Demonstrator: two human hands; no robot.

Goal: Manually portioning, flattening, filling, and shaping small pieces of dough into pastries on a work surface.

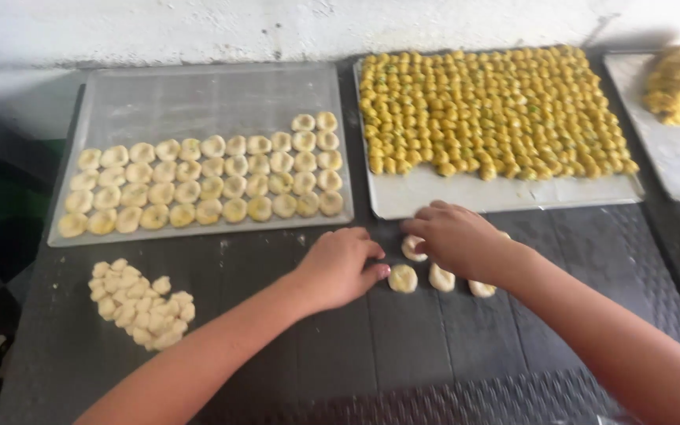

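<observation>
Both hands work low on a dark ribbed table (pixel 403 346), close together. The left hand (pixel 338 267) lies knuckles up with its fingers curled loosely inward; the thumb tip touches the edge of a round flattened dough piece (pixel 402 278) just beside it, but the hand grips nothing that shows. The right hand (pixel 452 236) arches palm down, fingers bent and spread a little, its fingertips resting on another pale dough piece (pixel 413 248) that peeks out under them; whether it pinches that piece or only presses on it, I cannot tell. Two more dough rounds (pixel 441 278) lie just under the right wrist, touching or nearly touching each other.

Beyond the left fingers sits a metal tray (pixel 198 102) holding rows of dimpled pale dough discs (pixel 214 185) along its near half. Beyond the right fingers lies a second tray (pixel 505 195) lined with paper and packed with small yellow filling balls (pixel 497 110). Well to the left of the left forearm, a loose heap of small pale dough lumps (pixel 139 303) rests on the table. At the far right, a mound of yellow filling (pixel 678 83) sits on another sheet.
</observation>
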